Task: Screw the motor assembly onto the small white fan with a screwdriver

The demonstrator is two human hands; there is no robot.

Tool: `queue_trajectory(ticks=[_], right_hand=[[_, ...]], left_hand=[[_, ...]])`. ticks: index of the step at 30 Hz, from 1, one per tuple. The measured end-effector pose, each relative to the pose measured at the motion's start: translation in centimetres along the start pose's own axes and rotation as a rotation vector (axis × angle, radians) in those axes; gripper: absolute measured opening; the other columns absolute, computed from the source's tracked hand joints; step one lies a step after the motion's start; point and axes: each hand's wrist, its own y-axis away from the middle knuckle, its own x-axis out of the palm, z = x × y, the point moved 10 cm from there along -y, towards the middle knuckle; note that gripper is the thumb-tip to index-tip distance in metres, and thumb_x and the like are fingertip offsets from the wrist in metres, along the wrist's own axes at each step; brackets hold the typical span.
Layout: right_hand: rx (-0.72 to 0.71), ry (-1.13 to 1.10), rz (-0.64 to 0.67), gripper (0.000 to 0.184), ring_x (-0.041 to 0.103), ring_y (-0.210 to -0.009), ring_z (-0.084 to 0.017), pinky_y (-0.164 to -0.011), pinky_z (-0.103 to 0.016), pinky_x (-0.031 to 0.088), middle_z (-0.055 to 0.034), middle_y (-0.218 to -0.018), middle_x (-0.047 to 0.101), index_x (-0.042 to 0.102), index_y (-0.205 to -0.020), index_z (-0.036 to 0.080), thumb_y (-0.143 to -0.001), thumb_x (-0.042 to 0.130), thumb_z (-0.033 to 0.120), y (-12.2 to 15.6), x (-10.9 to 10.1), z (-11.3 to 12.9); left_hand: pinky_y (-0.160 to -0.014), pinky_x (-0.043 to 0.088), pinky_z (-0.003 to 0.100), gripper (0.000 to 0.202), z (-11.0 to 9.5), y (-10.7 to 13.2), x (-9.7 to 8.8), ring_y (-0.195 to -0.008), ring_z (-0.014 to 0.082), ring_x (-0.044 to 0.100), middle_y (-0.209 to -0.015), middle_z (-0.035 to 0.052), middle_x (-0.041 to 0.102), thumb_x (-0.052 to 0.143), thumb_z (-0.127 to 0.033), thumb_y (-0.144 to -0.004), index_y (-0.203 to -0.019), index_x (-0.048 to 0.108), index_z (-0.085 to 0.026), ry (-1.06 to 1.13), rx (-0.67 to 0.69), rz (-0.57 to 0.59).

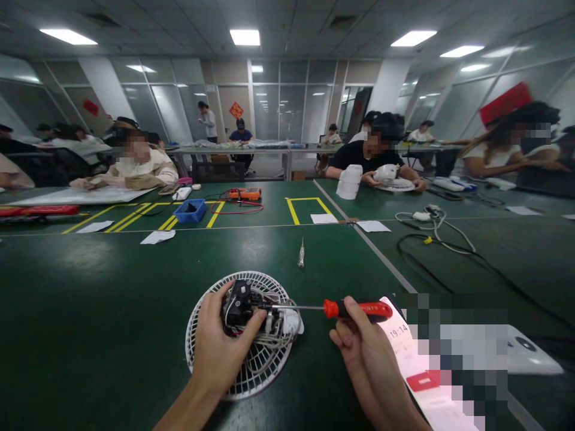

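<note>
A white round fan grille (215, 365) lies on the green table in front of me. A black motor block with white wires (245, 305) sits on its middle. My left hand (220, 347) is closed round that block, thumb on its right side. My right hand (363, 353) grips the red and black handle of a screwdriver (354, 309). Its thin shaft runs left and the tip meets the motor block. A white plug piece (291, 323) lies at the block's right edge.
A small second screwdriver (300, 254) lies farther back on the table. White and black cables (431, 230) trail at the right. A white device (530, 353) sits at the right. A blue tray (190, 211) and an orange meter (245, 193) stand farther back. Other people sit at tables beyond.
</note>
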Motion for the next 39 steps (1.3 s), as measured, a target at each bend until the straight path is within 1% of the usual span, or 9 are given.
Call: queue_trajectory(ticks=[2,7,10,15,20,27,31,35,39], right_hand=[[0.012,-0.005,-0.01,0.05,0.035,-0.051,-0.009,-0.048,-0.023,0.041,0.01,-0.055,0.042,0.05,-0.066,0.022,-0.062,0.096,0.042,-0.1,-0.1,-0.3],[0.068,0.003,-0.041,0.05,0.042,-0.053,-0.01,-0.05,-0.024,0.044,0.0068,-0.055,0.049,0.054,-0.064,0.021,-0.061,0.096,0.048,0.0,-0.4,-1.1],[0.08,-0.004,-0.05,0.049,0.045,-0.054,-0.011,-0.052,-0.025,0.047,0.0057,-0.055,0.051,0.056,-0.064,0.021,-0.061,0.095,0.05,-0.1,-0.5,-1.2],[0.084,0.018,-0.016,0.045,0.052,-0.057,-0.013,-0.053,-0.026,0.05,0.0024,-0.061,0.061,0.061,-0.069,0.02,-0.057,0.098,0.044,-0.5,-0.3,-0.9],[0.102,-0.009,-0.014,0.047,0.06,-0.061,-0.015,-0.058,-0.027,0.054,-0.0013,-0.07,0.069,0.066,-0.072,0.019,-0.051,0.102,0.041,-0.4,-0.2,-0.6],[0.102,-0.069,-0.01,0.043,0.068,-0.069,-0.018,-0.067,-0.03,0.06,-0.0026,-0.078,0.074,0.069,-0.077,0.018,-0.055,0.101,0.036,-0.1,-0.2,-0.8],[0.103,-0.073,-0.003,0.041,0.071,-0.074,-0.019,-0.071,-0.032,0.061,-0.0044,-0.083,0.076,0.071,-0.08,0.018,-0.057,0.101,0.035,0.0,-0.5,-1.0],[0.064,-0.086,0.007,0.037,0.072,-0.077,-0.019,-0.074,-0.032,0.061,-0.0036,-0.086,0.076,0.073,-0.082,0.018,-0.061,0.099,0.033,0.0,-0.6,-0.8],[0.026,-0.126,0.038,0.038,0.074,-0.092,-0.022,-0.087,-0.038,0.062,-0.0032,-0.098,0.077,0.075,-0.092,0.02,-0.063,0.098,0.029,-0.2,-0.4,-0.5]], left_hand=[[-0.098,0.052,0.052,0.069,-0.1,0.0,0.0,-0.108,0.0295,0.062,-0.113,0.0066,0.063,0.073,-0.064,-0.077,-0.132,0.057,-0.025,0.004,0.001,0.002],[-0.098,0.051,0.052,0.061,0.2,0.0,-0.1,-0.108,0.0295,0.062,-0.114,0.007,0.062,0.062,-0.065,-0.085,-0.131,0.059,-0.026,0.03,-0.036,0.024],[-0.1,0.05,0.052,0.057,0.4,0.0,-0.2,-0.11,0.0293,0.062,-0.115,0.0069,0.063,0.061,-0.063,-0.086,-0.13,0.06,-0.026,0.046,-0.046,0.018],[-0.103,0.05,0.051,0.06,1.3,-0.2,0.2,-0.112,0.0295,0.064,-0.121,0.0074,0.066,0.068,-0.064,-0.081,-0.126,0.061,-0.025,0.128,-0.111,0.037],[-0.107,0.049,0.054,0.068,2.4,-0.1,0.5,-0.115,0.0316,0.065,-0.126,0.0083,0.067,0.071,-0.068,-0.075,-0.128,0.061,-0.026,0.173,-0.201,0.062],[-0.106,0.05,0.057,0.078,3.3,0.1,0.7,-0.112,0.0337,0.067,-0.123,0.0102,0.07,0.074,-0.073,-0.068,-0.129,0.062,-0.025,0.191,-0.287,0.078],[-0.103,0.052,0.056,0.075,3.2,0.1,0.7,-0.111,0.0335,0.068,-0.121,0.0103,0.071,0.071,-0.073,-0.071,-0.127,0.063,-0.024,0.183,-0.267,0.084],[-0.096,0.056,0.053,0.072,2.8,-0.2,0.4,-0.103,0.0319,0.071,-0.116,0.009,0.072,0.073,-0.071,-0.07,-0.125,0.063,-0.025,0.165,-0.259,0.078],[-0.086,0.06,0.05,0.075,2.7,-0.3,0.0,-0.095,0.0313,0.072,-0.107,0.0081,0.074,0.074,-0.074,-0.065,-0.12,0.065,-0.024,0.133,-0.259,0.047]])
